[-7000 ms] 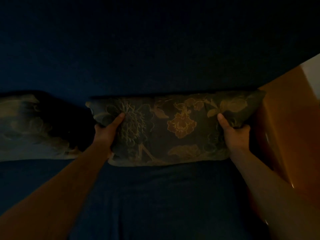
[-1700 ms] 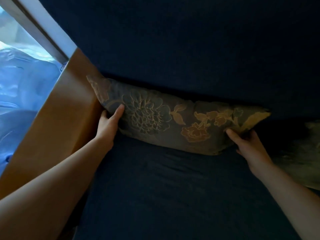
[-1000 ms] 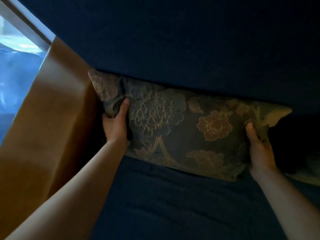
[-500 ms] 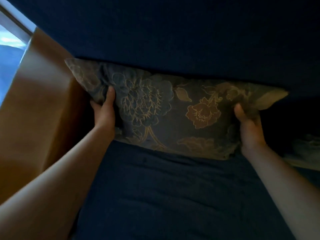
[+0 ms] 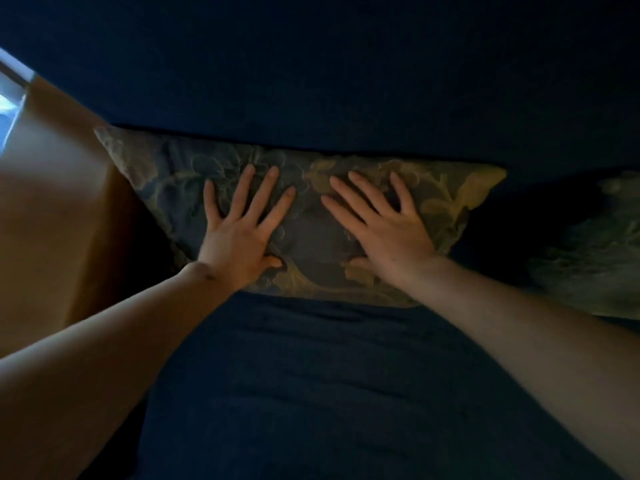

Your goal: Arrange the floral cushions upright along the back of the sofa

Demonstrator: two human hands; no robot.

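Observation:
A grey floral cushion (image 5: pixel 311 237) with gold flower outlines stands on its long edge against the dark blue sofa back (image 5: pixel 346 81), at the sofa's left end. My left hand (image 5: pixel 242 230) lies flat on its front, fingers spread. My right hand (image 5: pixel 381 223) presses flat beside it, also with fingers apart. Neither hand grips the fabric. A second floral cushion (image 5: pixel 595 258) shows at the right edge, partly in shadow and cut off by the frame.
The orange-brown sofa arm (image 5: pixel 59 216) rises at the left, touching the cushion's left corner. A strip of bright window (image 5: pixel 8 98) shows at the far left. The dark blue seat (image 5: pixel 311 393) spreads out below my forearms.
Both hands let go of the cushion's ends and now lie flat and spread on its front. The cushion has settled against the sofa back.

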